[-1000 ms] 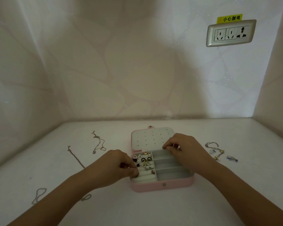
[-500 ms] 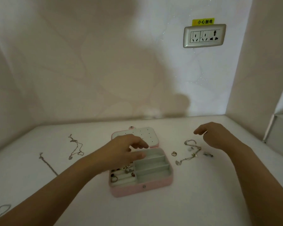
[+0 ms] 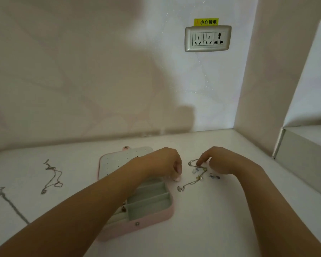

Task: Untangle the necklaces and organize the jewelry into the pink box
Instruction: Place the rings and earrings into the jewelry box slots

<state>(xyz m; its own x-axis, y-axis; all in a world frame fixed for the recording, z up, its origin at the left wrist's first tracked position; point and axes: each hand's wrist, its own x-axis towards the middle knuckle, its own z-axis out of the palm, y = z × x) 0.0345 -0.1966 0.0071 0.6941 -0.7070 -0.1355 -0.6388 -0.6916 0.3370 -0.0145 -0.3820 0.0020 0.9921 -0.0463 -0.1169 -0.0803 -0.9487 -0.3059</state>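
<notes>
Tabletop (image 3: 211, 223) beside pink box (image 3: 156, 217): left hand (image 3: 163, 162) moved off it, right hand (image 3: 222, 160) reached necklace (image 3: 195, 181); grips unreadable.

i see a white tabletop (image 3: 220, 219) running back to the wall; on it lies the pink box (image 3: 148, 222), open, its dotted lid (image 3: 119, 160) flat on the surface behind the tray; left of the box, well apart, a thin chain (image 3: 52, 176) lies in loose kinks; further left a second chain (image 3: 11, 204) runs straight toward the near edge; just right of the box a tangled necklace (image 3: 195, 178) with small charms lies in a curve; beside its far end sit a few bluish pieces (image 3: 214, 176), too blurred for me to name
</notes>
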